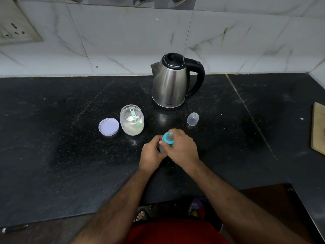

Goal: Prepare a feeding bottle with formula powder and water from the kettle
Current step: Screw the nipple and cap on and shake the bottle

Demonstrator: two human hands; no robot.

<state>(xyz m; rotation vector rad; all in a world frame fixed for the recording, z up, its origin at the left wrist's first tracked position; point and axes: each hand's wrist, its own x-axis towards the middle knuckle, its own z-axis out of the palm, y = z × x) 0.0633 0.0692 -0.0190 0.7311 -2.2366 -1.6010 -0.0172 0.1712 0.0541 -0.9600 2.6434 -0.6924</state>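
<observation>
A small feeding bottle point(162, 147) stands on the black counter point(52, 138), topped by a blue collar point(168, 139) with a teat. My left hand point(151, 155) wraps the bottle's body from the left. My right hand point(182, 148) grips the blue collar from the right. Most of the bottle is hidden by both hands. To the left, an open clear jar point(132, 120) holds white formula powder and a teal scoop point(133, 114). A steel kettle point(171, 83) with a black lid and handle stands behind, handle pointing right.
The jar's lilac lid point(108, 126) lies flat left of the jar. The bottle's clear cap point(192, 118) stands right of the kettle's base. A wooden board point(319, 127) lies at the right edge. A tiled wall with a socket point(15, 30) rises behind.
</observation>
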